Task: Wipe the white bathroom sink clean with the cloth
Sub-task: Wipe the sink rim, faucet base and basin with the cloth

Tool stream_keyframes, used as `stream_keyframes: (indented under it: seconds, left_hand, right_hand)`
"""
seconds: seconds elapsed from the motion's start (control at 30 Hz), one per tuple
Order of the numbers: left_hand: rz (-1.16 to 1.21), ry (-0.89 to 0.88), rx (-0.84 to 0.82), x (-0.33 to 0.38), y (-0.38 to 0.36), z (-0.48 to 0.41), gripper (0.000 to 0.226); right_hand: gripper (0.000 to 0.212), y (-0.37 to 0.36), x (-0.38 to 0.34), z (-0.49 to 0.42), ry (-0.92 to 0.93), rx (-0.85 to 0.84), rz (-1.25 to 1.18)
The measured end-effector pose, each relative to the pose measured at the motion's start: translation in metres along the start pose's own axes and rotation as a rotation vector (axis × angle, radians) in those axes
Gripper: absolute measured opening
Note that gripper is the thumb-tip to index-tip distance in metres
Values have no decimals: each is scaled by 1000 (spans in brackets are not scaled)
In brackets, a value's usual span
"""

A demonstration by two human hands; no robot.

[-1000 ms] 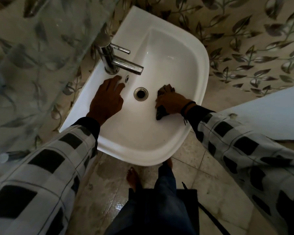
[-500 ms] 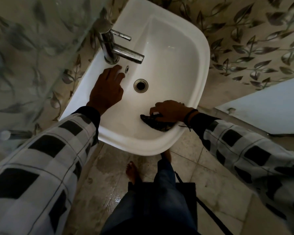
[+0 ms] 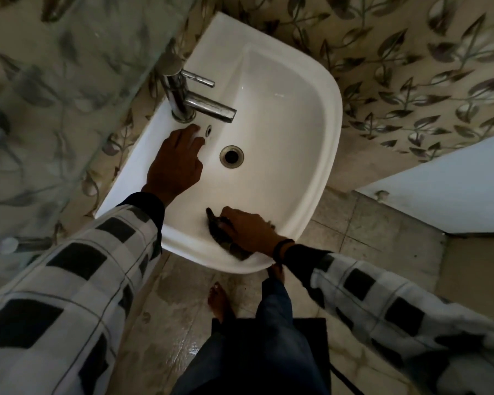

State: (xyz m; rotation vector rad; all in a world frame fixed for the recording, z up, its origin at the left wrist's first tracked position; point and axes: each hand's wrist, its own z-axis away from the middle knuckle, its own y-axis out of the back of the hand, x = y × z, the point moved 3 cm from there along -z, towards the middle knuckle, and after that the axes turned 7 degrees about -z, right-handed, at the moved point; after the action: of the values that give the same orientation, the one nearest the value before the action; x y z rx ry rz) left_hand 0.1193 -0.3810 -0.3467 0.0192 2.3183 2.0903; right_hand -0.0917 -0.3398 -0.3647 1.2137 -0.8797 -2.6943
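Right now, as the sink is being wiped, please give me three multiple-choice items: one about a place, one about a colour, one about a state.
1. Where is the cloth?
A. on the tap
B. at the sink's near inner wall and rim
C. on the floor

2. What colour is the sink?
A. white
B. green
C. black

3. What is the left hand doing?
A. turning the tap
B. holding a cloth
C. resting flat, empty, beside the drain

Answers:
1 B, the right hand presses it there.
2 A, basin and rim are white.
3 C, its fingers lie spread below the tap.
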Motion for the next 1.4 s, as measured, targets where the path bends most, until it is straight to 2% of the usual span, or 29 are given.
stream_keyframes:
  seconds: [0.1, 0.17, 0.2, 0.23, 0.3, 0.4, 0.47, 0.63, 0.77, 0.87, 1.0, 1.17, 1.4]
  left_hand:
    - [7, 2, 7, 0, 1, 0, 44]
    - [3, 6, 1, 0, 0, 0, 45]
    - [-1, 6, -3, 0, 0, 0, 45]
    - [-4, 6, -8, -1, -1, 1, 45]
    - [-3, 7, -12, -2, -2, 1, 45]
    - [12, 14, -8, -2, -2, 0, 45]
    - [16, 11, 1, -1, -1, 0, 45]
    - [23, 5, -8, -1, 0, 0, 44]
    - [7, 9, -14, -1, 0, 0, 44]
    - [7, 5, -5, -1, 0, 1, 44]
    - [10, 3, -13, 0, 2, 0, 43]
    - [12, 6, -8, 0, 2, 0, 44]
    - [9, 13, -24, 0, 1, 0, 44]
  right_hand:
    - [22, 18, 0, -17, -98, 231, -474]
    - [32, 43, 10, -28, -188, 297, -994]
    - [37, 58, 17, -33, -220, 330, -1171]
    - [34, 75, 26, -39, -205, 408, -1206]
    - [23, 103, 43, -48, -146, 553, -986]
    - [13, 119, 51, -56, -63, 469, -495]
    - [19, 115, 47, -57, -16, 306, -307]
    - [35, 74, 12, -36, 97, -185, -163]
    - [44, 31, 8, -16, 124, -415, -128]
    - [61, 27, 11, -7, 125, -441, -162]
    - [77, 24, 14, -1, 229, -335, 46]
    - [67, 23, 9, 8, 271, -288, 101]
    - [52, 23, 10, 5, 238, -232, 2]
